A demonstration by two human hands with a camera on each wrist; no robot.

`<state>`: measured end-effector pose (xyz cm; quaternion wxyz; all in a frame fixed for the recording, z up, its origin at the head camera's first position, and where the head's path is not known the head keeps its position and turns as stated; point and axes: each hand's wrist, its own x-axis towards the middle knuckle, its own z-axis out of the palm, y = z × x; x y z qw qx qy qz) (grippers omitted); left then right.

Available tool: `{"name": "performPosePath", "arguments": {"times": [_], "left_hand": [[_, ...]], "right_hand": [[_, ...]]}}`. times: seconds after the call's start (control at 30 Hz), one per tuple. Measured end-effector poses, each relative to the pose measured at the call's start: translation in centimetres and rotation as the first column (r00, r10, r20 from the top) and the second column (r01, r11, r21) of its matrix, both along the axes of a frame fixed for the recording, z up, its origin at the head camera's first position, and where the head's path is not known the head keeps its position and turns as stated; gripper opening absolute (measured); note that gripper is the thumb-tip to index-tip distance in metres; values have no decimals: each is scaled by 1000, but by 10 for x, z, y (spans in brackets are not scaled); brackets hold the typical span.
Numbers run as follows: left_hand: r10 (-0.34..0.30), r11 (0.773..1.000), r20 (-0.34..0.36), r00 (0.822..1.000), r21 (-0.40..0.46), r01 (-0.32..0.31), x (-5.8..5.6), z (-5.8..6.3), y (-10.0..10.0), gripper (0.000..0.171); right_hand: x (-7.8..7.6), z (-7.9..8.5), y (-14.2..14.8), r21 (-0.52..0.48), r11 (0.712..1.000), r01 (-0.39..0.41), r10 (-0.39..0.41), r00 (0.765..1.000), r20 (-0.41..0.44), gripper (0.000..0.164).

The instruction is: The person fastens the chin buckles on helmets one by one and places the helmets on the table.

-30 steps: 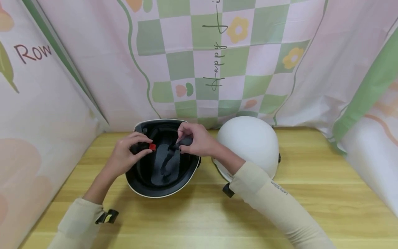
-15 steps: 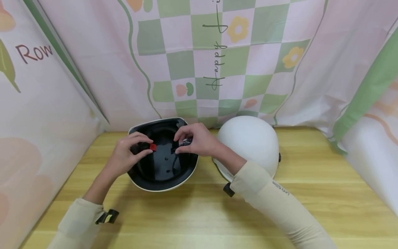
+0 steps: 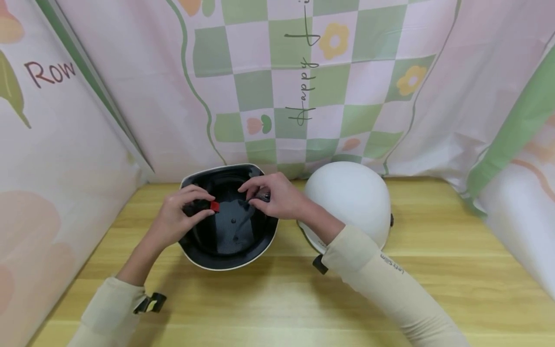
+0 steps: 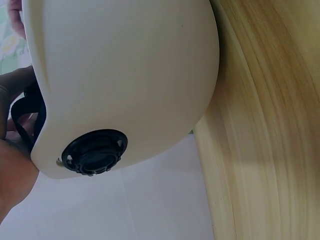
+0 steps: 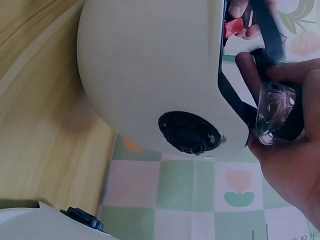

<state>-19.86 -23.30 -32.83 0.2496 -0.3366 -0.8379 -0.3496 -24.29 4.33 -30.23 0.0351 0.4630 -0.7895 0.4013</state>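
Note:
An upturned white helmet [image 3: 234,241] with a black lining lies opening-up on the table. My left hand [image 3: 173,217] is at its left rim and pinches a red buckle [image 3: 215,206] on a black strap between thumb and fingers. At the right rim my right hand [image 3: 279,196] holds the other chin strap [image 5: 270,32], thumb and fingers bent around it. A clear plastic piece [image 5: 275,112] shows beside that hand's palm in the right wrist view. The buckle and the strap's end are apart, a short gap between the two hands.
A second white helmet [image 3: 347,197] sits dome-up to the right, partly behind my right forearm. Wooden table [image 3: 269,308] extends in front of both helmets. A patterned curtain [image 3: 256,91] hangs close behind them. Black round knobs [image 4: 95,152] stick out from the helmet's side.
The upturned helmet has tilted, showing more of its lining floor. My right fingers have shifted slightly left along the strap and changed their hold. The left hand keeps the red buckle nearly in place.

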Motion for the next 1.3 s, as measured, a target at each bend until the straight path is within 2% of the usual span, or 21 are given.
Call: {"name": "performPosePath", "arguments": {"times": [0.13, 0.3, 0.47, 0.57, 0.7, 0.8, 1.07, 1.2, 1.3], "left_hand": [[3, 1000, 1, 1000, -6, -3, 0, 0, 1, 32], [7, 1000, -1, 1000, -8, -7, 0, 0, 1, 32], [7, 1000, -4, 1000, -11, -7, 0, 0, 2, 32], [11, 1000, 3, 1000, -10, -11, 1, -1, 2, 31], [15, 1000, 12, 1000, -11, -15, 1, -1, 2, 30], [18, 1000, 17, 1000, -12, -18, 1, -1, 2, 30], [34, 999, 35, 999, -20, -33, 4, 0, 3, 29], [44, 999, 33, 999, -22, -43, 5, 1, 3, 30], [48, 999, 26, 999, -23, -48, 4, 1, 3, 30]], "right_hand": [[-1, 0, 2, -10, 999, -36, 36, 999, 15, 26], [-2, -2, 2, -24, 992, -120, 122, 989, 84, 24], [-2, -2, 2, -69, 987, -144, 152, 979, 133, 21], [-1, -2, 3, -69, 990, -126, 134, 984, 114, 20], [1, 0, 3, -40, 996, -85, 86, 996, 30, 20], [2, 1, 4, -41, 996, -74, 74, 997, -2, 20], [5, 3, 2, -130, 984, -124, 140, 983, 121, 20], [6, 3, 2, -128, 981, -147, 170, 967, 189, 21], [4, 2, 2, -110, 985, -129, 149, 969, 197, 23]]}}
